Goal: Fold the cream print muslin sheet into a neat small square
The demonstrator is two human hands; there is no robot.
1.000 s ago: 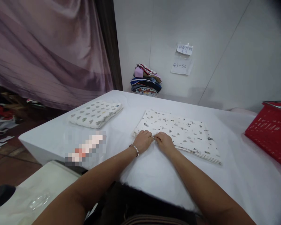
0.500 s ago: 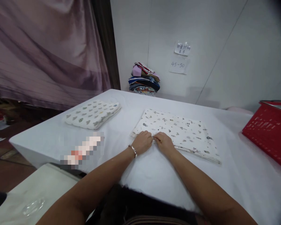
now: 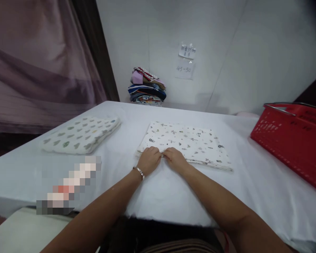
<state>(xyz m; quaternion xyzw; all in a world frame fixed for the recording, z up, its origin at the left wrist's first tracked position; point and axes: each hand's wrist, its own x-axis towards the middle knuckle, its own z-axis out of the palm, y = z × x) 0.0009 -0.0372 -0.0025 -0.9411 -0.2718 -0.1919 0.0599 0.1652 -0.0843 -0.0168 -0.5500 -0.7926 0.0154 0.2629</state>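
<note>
A folded white cloth [image 3: 184,140] with small grey and brown prints lies flat on the white-covered table [image 3: 163,196]. At its near edge, my left hand [image 3: 149,160] is closed with the fingertips pinching the layers; a bracelet circles that wrist. My right hand [image 3: 176,160] is closed just beside it, thumb and fingers gripping the same edge. The fingertips of both hands almost meet, and they hide a short stretch of the edge. Farther left lies a second folded cloth [image 3: 80,135], white with grey cloud-like shapes.
A red plastic basket [image 3: 292,140] with a metal handle stands at the right. A stack of folded fabrics [image 3: 147,86] sits at the back against the wall. Two paper signs hang there, one reading 45-50 [image 3: 183,69]. A blurred-out object [image 3: 71,186] lies at the near left.
The view has turned to the right, so everything appears farther left and more of the basket shows. Both hands keep their pinch on the cloth's near edge, which looks little changed.
</note>
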